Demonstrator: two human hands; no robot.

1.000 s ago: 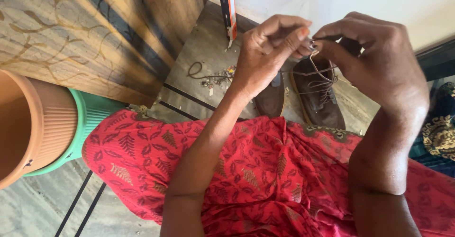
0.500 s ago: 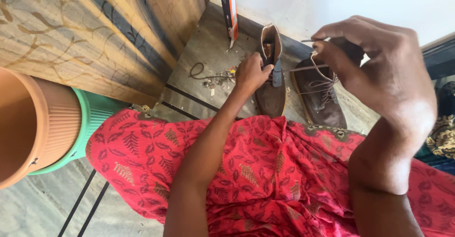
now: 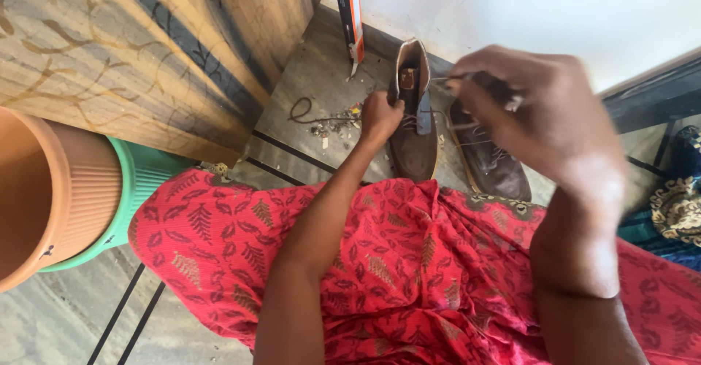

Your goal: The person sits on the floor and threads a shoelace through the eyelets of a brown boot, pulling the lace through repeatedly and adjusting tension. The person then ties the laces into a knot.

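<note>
Down on the grey floor (image 3: 314, 66) by the white wall, a brown boot (image 3: 413, 128) is standing upright with its tongue pulled open, and the left hand (image 3: 380, 113) is gripping its near side, fingers curled shut against the upper. Raised above and just to the right, the right hand (image 3: 529, 113) is hovering blurred, its fingertips pinching a thin lace (image 3: 442, 80) that is running down to the boot's eyelets. Beneath that hand a second brown boot (image 3: 489, 162) is lying just beside the first, partly hidden by the fingers. A red patterned cloth (image 3: 409, 263) is covering the lap below both boots. Off to the left, a terracotta pot (image 3: 51, 190) is sitting inside a green one (image 3: 142, 179) beside a wooden panel (image 3: 146, 44). A loose cord and bits of litter (image 3: 321, 117) are lying near the left hand, with an orange-edged strip (image 3: 350, 11) leaning against the wall.
</note>
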